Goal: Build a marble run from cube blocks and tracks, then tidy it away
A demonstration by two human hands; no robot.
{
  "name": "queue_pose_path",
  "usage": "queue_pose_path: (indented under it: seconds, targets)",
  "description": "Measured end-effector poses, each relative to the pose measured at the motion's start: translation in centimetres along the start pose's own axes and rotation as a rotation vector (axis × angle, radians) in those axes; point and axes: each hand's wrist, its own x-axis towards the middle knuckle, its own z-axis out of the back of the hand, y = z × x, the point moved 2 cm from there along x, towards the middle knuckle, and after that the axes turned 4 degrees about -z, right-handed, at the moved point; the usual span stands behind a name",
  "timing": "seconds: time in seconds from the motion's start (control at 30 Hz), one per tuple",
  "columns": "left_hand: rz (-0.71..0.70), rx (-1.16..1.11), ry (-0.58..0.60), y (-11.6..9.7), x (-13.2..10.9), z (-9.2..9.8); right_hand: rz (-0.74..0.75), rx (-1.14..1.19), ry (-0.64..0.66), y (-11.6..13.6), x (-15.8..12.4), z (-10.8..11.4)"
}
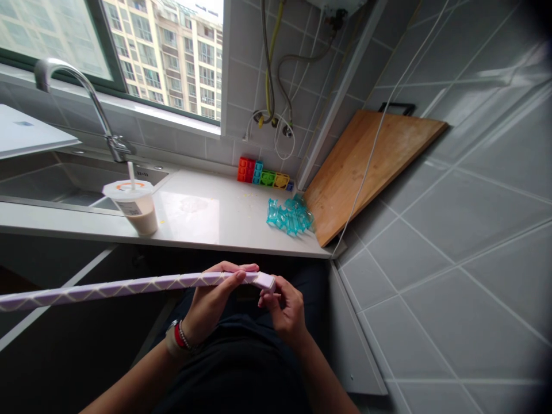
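Note:
A long lavender snake puzzle, made of triangular segments with pale seams, stretches nearly straight from the left edge to my hands. My left hand is closed around it near its right end, thumb along the front. At that end, the last segments bend slightly downward. My right hand pinches the tip between thumb and fingers; part of the tip is hidden there. Both hands are in front of the counter's edge, above my lap.
On the white counter stand a lidded drink cup with a straw, a teal translucent folded piece and several coloured blocks. A wooden board leans at right. The sink and faucet are left.

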Motion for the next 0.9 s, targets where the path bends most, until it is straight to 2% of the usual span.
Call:
queue_pose_path:
  seconds: [0.07, 0.17, 0.27, 0.47, 0.7, 0.8, 0.9]
  targets:
    - [0.000, -0.027, 0.047, -0.1, -0.1, 0.0, -0.066, 0.087, -0.005, -0.1, -0.1, -0.1]
    - [0.011, -0.064, 0.102, -0.1, -0.2, -0.2, -0.221, 0.350, 0.021, -0.5, 0.0, -0.4]
    - [0.065, -0.079, 0.084, 0.3, -0.1, -0.3, -0.342, 0.569, 0.094, -1.1, 0.5, -0.5]
    - [0.204, -0.111, 0.010, 1.1, 0.1, 0.1, -0.349, 0.459, 0.122, -1.6, 1.0, 0.1]
    - [0.042, -0.023, -0.007, 1.2, -0.5, 0.2, -0.465, 0.528, 0.144, -1.7, 1.1, 0.2]
    - [-0.010, -0.040, -0.023, 1.1, -0.5, -0.1, -0.413, 0.525, 0.131, -1.3, 1.2, -0.1]
    - [0.038, -0.051, 0.012, 1.4, -0.4, -0.4, -0.361, 0.472, 0.159, -1.1, 1.2, -0.5]
